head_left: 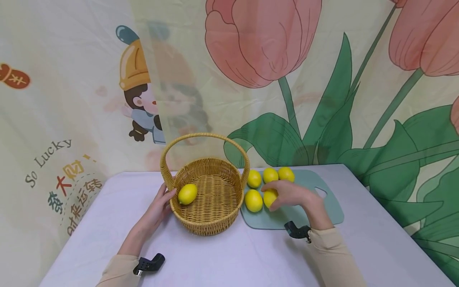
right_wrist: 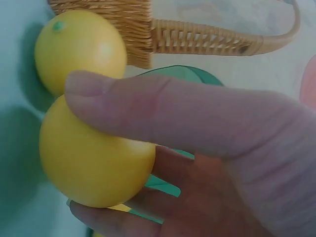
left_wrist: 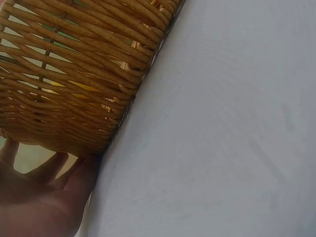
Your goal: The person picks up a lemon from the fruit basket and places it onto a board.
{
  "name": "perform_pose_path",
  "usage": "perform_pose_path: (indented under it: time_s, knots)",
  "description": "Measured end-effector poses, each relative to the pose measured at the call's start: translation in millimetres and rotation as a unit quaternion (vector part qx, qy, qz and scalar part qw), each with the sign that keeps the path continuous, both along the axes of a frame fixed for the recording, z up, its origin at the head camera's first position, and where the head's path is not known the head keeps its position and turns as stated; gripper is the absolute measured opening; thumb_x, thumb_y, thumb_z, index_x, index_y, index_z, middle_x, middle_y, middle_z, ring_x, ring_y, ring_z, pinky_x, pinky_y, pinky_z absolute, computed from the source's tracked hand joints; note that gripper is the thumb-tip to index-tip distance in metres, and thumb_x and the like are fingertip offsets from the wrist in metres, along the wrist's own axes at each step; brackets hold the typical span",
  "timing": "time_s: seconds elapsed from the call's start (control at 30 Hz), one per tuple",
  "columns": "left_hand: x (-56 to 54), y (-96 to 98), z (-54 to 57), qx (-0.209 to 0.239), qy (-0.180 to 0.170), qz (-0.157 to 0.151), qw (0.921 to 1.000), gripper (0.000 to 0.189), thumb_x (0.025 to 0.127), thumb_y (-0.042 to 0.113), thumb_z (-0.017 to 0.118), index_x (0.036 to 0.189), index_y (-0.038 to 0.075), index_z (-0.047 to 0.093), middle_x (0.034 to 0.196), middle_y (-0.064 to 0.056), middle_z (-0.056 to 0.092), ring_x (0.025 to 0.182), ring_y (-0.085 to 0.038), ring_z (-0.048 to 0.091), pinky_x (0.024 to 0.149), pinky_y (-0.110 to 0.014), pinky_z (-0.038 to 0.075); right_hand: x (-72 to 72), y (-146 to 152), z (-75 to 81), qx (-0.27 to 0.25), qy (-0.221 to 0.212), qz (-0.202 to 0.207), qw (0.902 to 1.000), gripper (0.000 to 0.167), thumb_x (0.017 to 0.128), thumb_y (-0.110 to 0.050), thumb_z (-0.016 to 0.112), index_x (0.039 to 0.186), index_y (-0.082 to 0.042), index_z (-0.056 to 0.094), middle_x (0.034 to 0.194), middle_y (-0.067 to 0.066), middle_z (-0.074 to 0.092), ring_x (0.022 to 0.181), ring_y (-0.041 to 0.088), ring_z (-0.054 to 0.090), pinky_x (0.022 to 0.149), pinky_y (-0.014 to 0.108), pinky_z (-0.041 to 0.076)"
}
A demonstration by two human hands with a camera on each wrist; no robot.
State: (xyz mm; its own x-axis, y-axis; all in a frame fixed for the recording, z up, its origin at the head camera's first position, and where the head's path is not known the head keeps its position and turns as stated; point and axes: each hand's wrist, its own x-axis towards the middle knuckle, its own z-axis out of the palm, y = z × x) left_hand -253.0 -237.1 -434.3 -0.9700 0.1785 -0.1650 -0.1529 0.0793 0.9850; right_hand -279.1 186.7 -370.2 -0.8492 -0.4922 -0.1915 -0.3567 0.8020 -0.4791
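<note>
My right hand (head_left: 288, 194) holds a lemon (right_wrist: 94, 158) over the pale green cutting board (head_left: 301, 217), thumb on one side and fingers round the other. Right beside it sits another lemon (right_wrist: 81, 47) with a green tip. Several more yellow lemons (head_left: 270, 175) stand on the board, three of them in a back row. To the left is a round wicker basket (head_left: 209, 228) with a tall hoop handle; one lemon (head_left: 187, 194) lies inside, against its left wall. My left hand (head_left: 160, 203) touches the basket's left side, its fingers spread along the outer weave.
A white cloth covers the table (head_left: 215, 263). Behind it hangs a printed curtain (head_left: 193, 79) with tulips and a cartoon figure. The board lies close to the basket's right side and has a handle cutout. The basket's hoop handle (head_left: 206, 135) rises high above its rim.
</note>
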Motion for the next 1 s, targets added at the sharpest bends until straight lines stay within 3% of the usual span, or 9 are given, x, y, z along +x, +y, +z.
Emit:
perform_pose_path:
  time_s: [0.43, 1.0]
  knots:
    - [-0.1, 0.6, 2.0, -0.007, 0.003, -0.002, 1.0000, 0.069, 0.105, 0.047, 0.041, 0.159, 0.036, -0.001, 0.169, -0.006, 0.003, 0.155, -0.034, 0.012, 0.123, -0.059, 0.014, -4.1, 0.3, -11.2, 0.003, -0.028, -0.019, 0.9994, 0.065, 0.073, -0.013, 0.084, 0.133, -0.011, 0.061, 0.137, 0.007, 0.060, 0.117, 0.024, 0.054, 0.105, 0.053, 0.044]
    - [-0.2, 0.7, -0.4, -0.006, 0.005, 0.001, 1.0000, 0.070, 0.105, 0.047, 0.041, 0.159, 0.035, -0.001, 0.169, -0.006, 0.003, 0.155, -0.034, 0.012, 0.123, -0.059, 0.015, -7.7, 0.1, -12.0, -0.002, -0.016, -0.014, 0.9998, 0.070, 0.074, -0.013, 0.084, 0.137, -0.006, 0.057, 0.141, 0.011, 0.058, 0.124, 0.028, 0.054, 0.106, 0.054, 0.044]
